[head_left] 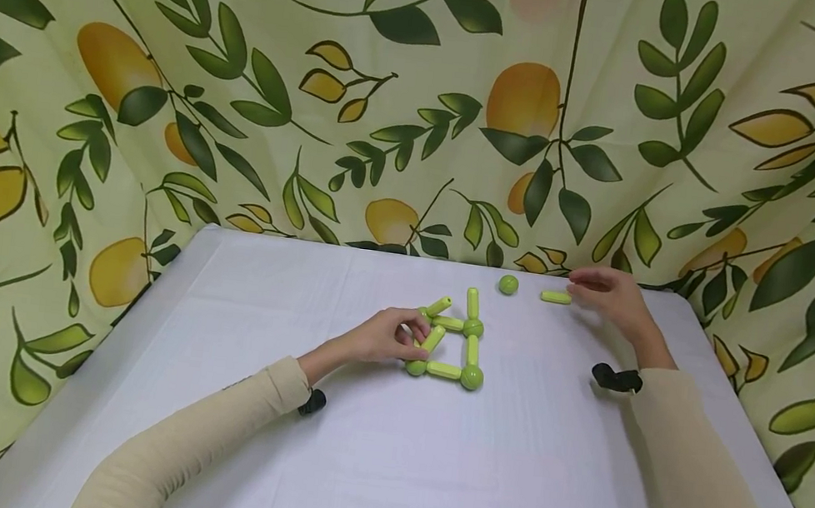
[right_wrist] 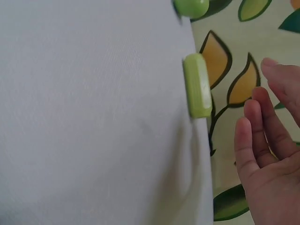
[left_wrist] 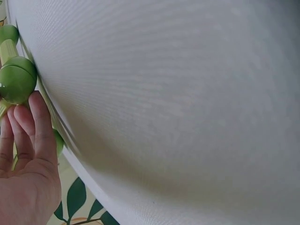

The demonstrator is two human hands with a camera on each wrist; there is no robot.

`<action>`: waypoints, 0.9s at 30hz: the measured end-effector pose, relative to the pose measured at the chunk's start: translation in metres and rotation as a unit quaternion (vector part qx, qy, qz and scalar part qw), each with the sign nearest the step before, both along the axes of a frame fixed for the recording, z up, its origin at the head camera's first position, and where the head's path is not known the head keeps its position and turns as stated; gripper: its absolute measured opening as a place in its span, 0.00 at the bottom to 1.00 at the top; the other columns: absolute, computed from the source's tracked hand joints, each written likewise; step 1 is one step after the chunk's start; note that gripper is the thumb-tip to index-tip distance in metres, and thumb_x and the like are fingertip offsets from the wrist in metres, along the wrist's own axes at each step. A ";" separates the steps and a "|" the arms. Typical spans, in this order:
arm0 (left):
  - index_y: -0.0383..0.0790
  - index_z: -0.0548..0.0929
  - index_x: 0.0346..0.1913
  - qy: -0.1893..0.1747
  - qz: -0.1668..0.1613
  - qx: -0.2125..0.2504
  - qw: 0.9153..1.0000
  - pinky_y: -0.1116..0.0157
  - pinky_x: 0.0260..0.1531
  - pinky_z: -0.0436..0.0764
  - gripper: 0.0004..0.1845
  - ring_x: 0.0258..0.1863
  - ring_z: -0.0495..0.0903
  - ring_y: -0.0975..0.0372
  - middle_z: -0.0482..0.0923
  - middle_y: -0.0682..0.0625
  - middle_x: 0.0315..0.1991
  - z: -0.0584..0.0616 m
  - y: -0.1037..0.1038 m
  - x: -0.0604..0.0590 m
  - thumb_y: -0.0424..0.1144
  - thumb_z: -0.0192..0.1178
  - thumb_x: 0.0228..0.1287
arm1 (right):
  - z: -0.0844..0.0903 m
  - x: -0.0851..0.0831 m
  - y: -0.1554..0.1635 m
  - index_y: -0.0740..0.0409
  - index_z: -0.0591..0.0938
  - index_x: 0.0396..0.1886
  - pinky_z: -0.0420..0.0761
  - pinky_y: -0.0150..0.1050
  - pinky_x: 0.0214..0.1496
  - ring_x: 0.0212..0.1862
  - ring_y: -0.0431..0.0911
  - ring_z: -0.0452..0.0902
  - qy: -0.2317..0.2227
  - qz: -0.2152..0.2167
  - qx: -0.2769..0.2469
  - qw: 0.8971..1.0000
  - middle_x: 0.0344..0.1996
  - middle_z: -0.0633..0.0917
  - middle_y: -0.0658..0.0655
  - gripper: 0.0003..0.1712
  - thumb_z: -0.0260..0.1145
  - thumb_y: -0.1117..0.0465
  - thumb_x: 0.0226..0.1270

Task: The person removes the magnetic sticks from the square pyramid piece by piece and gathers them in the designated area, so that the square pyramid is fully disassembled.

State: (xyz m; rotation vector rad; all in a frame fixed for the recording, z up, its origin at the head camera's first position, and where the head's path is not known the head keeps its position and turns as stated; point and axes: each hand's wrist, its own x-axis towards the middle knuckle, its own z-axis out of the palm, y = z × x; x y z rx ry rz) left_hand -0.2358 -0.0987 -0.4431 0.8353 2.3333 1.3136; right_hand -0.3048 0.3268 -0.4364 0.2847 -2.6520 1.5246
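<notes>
A flat frame of light green sticks and darker green balls (head_left: 452, 341) lies mid-table on the white cloth (head_left: 385, 453). My left hand (head_left: 414, 344) pinches a slanted stick (head_left: 432, 338) on the frame's left side. In the left wrist view its fingers (left_wrist: 35, 126) lie beside a green ball (left_wrist: 16, 77). My right hand (head_left: 576, 284) hovers at the far right, fingers relaxed, just right of a loose stick (head_left: 556, 297). The right wrist view shows that stick (right_wrist: 197, 86) apart from the fingers (right_wrist: 255, 126). A loose ball (head_left: 508, 284) sits left of it, also visible as the ball (right_wrist: 191, 5).
The table's far edge runs just behind the loose stick and ball. A leaf-and-fruit patterned curtain (head_left: 409, 103) hangs behind and along both sides. A black wrist strap (head_left: 615, 378) sits on the right arm and another strap (head_left: 312, 402) on the left.
</notes>
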 end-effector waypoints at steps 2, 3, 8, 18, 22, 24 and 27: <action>0.36 0.81 0.47 0.001 -0.002 0.001 1.000 0.67 0.39 0.81 0.15 0.35 0.81 0.62 0.80 0.50 0.40 0.001 0.000 0.000 0.33 0.74 0.61 | 0.004 0.004 -0.005 0.69 0.83 0.54 0.78 0.27 0.44 0.44 0.38 0.81 0.007 0.002 -0.003 1.000 0.47 0.87 0.58 0.24 0.75 0.56 0.67; 0.36 0.81 0.48 0.000 -0.002 0.000 1.000 0.67 0.39 0.81 0.15 0.35 0.81 0.62 0.80 0.50 0.40 0.001 0.000 0.000 0.33 0.74 0.61 | 0.006 0.005 -0.008 0.69 0.83 0.54 0.78 0.27 0.45 0.44 0.39 0.81 0.010 0.007 -0.007 1.000 0.47 0.87 0.59 0.24 0.75 0.56 0.67; 0.36 0.81 0.48 -0.003 0.002 -0.004 1.000 0.68 0.40 0.81 0.15 0.36 0.81 0.62 0.80 0.50 0.41 0.000 0.000 -0.001 0.33 0.74 0.61 | 0.012 0.016 -0.029 0.69 0.84 0.53 0.80 0.29 0.46 0.45 0.42 0.82 0.016 0.060 -0.024 0.998 0.48 0.85 0.64 0.19 0.74 0.62 0.67; 0.36 0.81 0.48 -0.003 0.003 -0.004 1.000 0.67 0.39 0.81 0.15 0.36 0.81 0.61 0.80 0.50 0.41 -0.002 0.000 0.000 0.33 0.74 0.62 | 0.007 0.040 -0.079 0.74 0.81 0.54 0.82 0.34 0.48 0.48 0.48 0.83 -0.022 0.179 -0.042 0.983 0.51 0.82 0.73 0.21 0.73 0.65 0.68; 0.36 0.81 0.48 -0.004 0.001 -0.004 1.000 0.67 0.38 0.81 0.15 0.35 0.81 0.61 0.80 0.50 0.41 -0.001 0.000 0.000 0.33 0.74 0.62 | 0.005 0.045 -0.094 0.75 0.81 0.54 0.81 0.34 0.48 0.47 0.48 0.82 -0.036 0.197 -0.049 0.978 0.50 0.83 0.71 0.21 0.73 0.67 0.67; 0.36 0.81 0.48 -0.003 0.001 -0.003 1.000 0.67 0.38 0.81 0.15 0.35 0.81 0.61 0.80 0.49 0.41 -0.001 0.000 0.000 0.33 0.74 0.62 | 0.004 0.046 -0.100 0.76 0.80 0.54 0.81 0.34 0.49 0.47 0.49 0.82 -0.041 0.207 -0.058 0.976 0.50 0.83 0.72 0.20 0.73 0.69 0.66; 0.36 0.81 0.47 -0.003 -0.001 -0.001 1.000 0.67 0.39 0.81 0.15 0.35 0.81 0.61 0.80 0.49 0.41 0.000 0.000 0.000 0.33 0.74 0.62 | 0.001 0.047 -0.107 0.77 0.80 0.54 0.81 0.34 0.49 0.47 0.50 0.82 -0.049 0.216 -0.071 0.973 0.49 0.83 0.71 0.20 0.73 0.71 0.64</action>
